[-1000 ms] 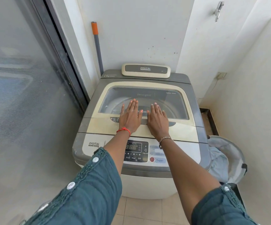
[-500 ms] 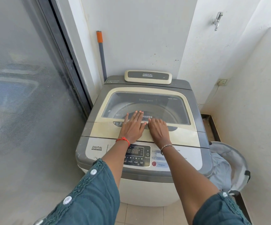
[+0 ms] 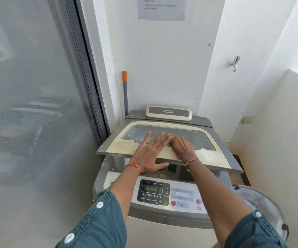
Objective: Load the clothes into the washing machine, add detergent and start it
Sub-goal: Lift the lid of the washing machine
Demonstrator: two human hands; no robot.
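A grey and cream top-loading washing machine (image 3: 164, 214) stands in the corner, its control panel (image 3: 153, 192) lit. Its cream lid (image 3: 116, 149) with a tinted window is raised at the front edge, leaving a dark gap over the tub. My left hand (image 3: 150, 151) lies flat on the lid with the thumb hooked under its front edge. My right hand (image 3: 182, 147) curls its fingers into the lid's handle recess. A grey laundry basket (image 3: 266, 201) stands to the right of the machine, partly hidden behind my right arm. No detergent is in view.
A frosted glass sliding door (image 3: 37, 104) runs close along the left. A grey mop handle (image 3: 125, 90) with an orange tip leans behind the machine. A tap (image 3: 235, 62), a wall socket (image 3: 246, 119) and a low white wall (image 3: 287, 140) lie on the right.
The lid was flat and closed under both palms; now its front edge has lifted. My left thumb has gone under the edge and my right fingers have curled into the handle. The view has tilted upward.
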